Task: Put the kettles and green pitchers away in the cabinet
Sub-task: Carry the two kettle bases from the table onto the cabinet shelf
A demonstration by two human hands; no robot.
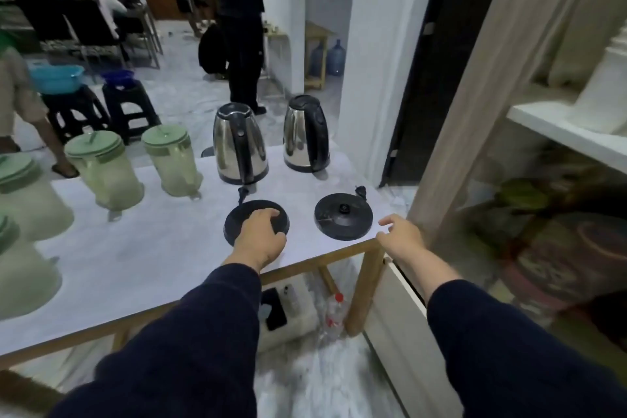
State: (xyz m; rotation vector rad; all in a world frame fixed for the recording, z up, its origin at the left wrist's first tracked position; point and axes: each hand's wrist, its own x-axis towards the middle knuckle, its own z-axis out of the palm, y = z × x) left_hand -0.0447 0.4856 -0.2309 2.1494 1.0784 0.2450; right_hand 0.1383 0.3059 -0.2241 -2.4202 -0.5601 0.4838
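Two steel kettles with black handles stand at the table's far edge: the left kettle (239,142) and the right kettle (306,133). In front of them lie two round black bases. My left hand (259,237) rests on the left base (237,217), fingers curled over it. The right base (343,216) lies bare. My right hand (402,234) hovers at the table's right corner with fingers apart, holding nothing. Green-lidded pitchers stand in a row to the left, the two nearest being one pitcher (103,168) and a second pitcher (172,159). The open cabinet (556,132) is at the right.
The white table (142,258) has a wooden frame. More green pitchers (23,200) crowd its left end. The cabinet's white shelf holds pale containers; patterned dishes sit lower down. A plastic bottle (334,314) lies on the floor by the table leg. People, stools and basins are beyond.
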